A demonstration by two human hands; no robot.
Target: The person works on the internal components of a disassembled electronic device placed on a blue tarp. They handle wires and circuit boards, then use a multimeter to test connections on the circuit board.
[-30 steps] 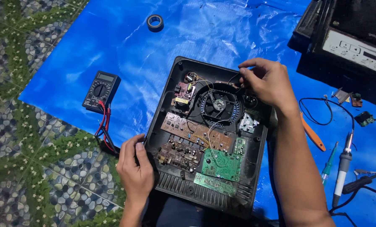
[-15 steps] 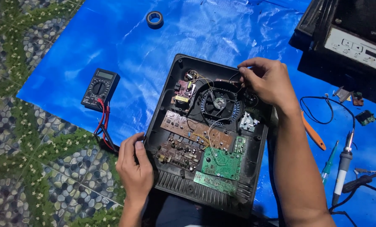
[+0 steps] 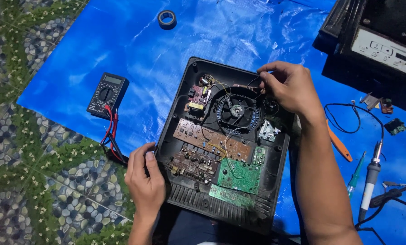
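Your left hand [image 3: 145, 181] clamps the open black casing's [image 3: 178, 118] near-left edge, while your right hand [image 3: 288, 86] pinches thin wires [image 3: 253, 81] beyond the fan [image 3: 236, 111], at the far-right corner.

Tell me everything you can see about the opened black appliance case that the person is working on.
The black appliance case looks like plastic, a shallow tray lying open-side up on the blue tarp, turned slightly askew. Inside sit a round black fan, brown circuit boards, green circuit boards and thin wires. Vent slots line its near edge. The left hand grips its near-left rim; the right hand pinches at wires by the far-right corner.
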